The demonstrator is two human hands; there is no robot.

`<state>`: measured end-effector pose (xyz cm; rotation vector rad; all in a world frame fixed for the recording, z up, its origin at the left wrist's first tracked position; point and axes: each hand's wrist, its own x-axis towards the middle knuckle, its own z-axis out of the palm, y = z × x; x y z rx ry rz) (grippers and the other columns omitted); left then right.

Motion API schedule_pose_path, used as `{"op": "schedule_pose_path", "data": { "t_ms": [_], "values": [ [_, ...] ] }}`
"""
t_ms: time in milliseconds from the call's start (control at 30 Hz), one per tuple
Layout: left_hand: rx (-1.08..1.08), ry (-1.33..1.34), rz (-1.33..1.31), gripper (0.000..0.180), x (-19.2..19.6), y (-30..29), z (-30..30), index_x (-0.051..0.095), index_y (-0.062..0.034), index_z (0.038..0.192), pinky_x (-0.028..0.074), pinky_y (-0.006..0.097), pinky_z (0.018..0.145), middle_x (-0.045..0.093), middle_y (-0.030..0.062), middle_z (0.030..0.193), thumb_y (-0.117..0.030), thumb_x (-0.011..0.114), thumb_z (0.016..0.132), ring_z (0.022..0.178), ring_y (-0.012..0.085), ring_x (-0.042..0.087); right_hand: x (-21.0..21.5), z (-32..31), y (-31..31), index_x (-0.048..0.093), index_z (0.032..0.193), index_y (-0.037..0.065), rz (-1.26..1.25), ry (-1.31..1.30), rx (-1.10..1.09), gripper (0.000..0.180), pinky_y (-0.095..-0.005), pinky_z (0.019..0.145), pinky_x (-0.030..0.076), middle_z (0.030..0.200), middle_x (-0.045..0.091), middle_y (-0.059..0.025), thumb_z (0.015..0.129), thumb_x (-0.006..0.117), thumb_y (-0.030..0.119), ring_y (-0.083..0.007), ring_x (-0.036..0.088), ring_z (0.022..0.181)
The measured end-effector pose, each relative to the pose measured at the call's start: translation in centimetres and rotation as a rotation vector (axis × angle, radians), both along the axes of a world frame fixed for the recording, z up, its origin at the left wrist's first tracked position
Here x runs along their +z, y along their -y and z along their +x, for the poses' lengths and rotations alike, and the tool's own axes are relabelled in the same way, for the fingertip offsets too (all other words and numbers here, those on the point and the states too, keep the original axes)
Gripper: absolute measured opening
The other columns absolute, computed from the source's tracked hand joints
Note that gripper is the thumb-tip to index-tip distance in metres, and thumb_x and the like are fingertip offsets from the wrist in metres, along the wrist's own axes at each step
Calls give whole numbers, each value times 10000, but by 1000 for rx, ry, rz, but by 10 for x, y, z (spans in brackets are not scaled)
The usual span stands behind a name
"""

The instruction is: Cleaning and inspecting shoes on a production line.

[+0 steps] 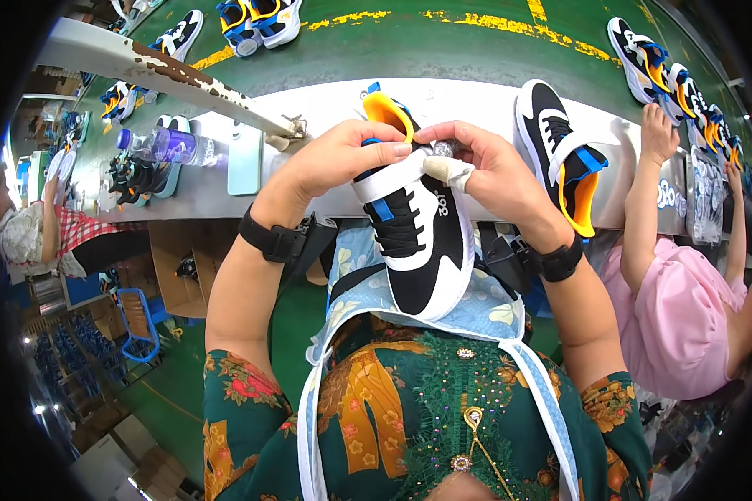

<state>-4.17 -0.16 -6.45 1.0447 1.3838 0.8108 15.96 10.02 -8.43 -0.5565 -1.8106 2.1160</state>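
Note:
A black and white sneaker (426, 242) with a yellow lining and a white strap is between my hands, its toe toward my body and its heel over the bench. My left hand (330, 163) pinches the collar edge, thumb and forefinger pressed together. On the other side of the opening, my right hand (501, 171) has its fingers closed at the collar and strap. A whitish finger cover (449, 171) is on one of its fingers. Something small and silvery shows beside these fingertips, too hidden to name. A matching sneaker (546, 125) sits to the right, toe pointing away.
A pale metal bench edge (309, 104) runs along a green conveyor belt (443, 50) carrying more sneakers. At left are a rusty white bar (167, 75), a light blue phone (244, 159) and a plastic bottle (171, 146). A co-worker in pink (677, 317) reaches over the bench at right.

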Motion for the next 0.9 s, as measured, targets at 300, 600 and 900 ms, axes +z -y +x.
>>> {"op": "schedule_pose_path", "data": {
  "t_ms": [300, 600, 900],
  "values": [
    [10, -34, -13, 296, -28, 7, -9, 661, 1, 1057, 452, 245, 812, 655, 21, 968, -251, 633, 904, 917, 83, 564, -8, -10, 12, 623, 1122, 72, 441, 160, -126, 332, -311, 761, 467, 886, 556, -79, 806, 706, 135, -182, 555, 808],
    [15, 25, -23, 312, -42, 12, -9, 663, -24, 1044, 440, 256, 798, 640, 10, 947, -302, 622, 909, 892, 85, 549, -28, -16, 2, 569, 1208, 60, 342, 198, -14, 390, -268, 775, 470, 991, 537, -52, 841, 689, 113, -124, 553, 816],
    [-23, -56, -9, 287, -48, 2, -6, 655, -50, 1021, 445, 265, 766, 625, -2, 917, -313, 612, 914, 853, 86, 545, -25, -14, -4, 565, 1194, 14, 161, 291, -43, 323, -228, 796, 465, 1002, 611, -38, 878, 629, 39, -86, 565, 886]
  ]
}}
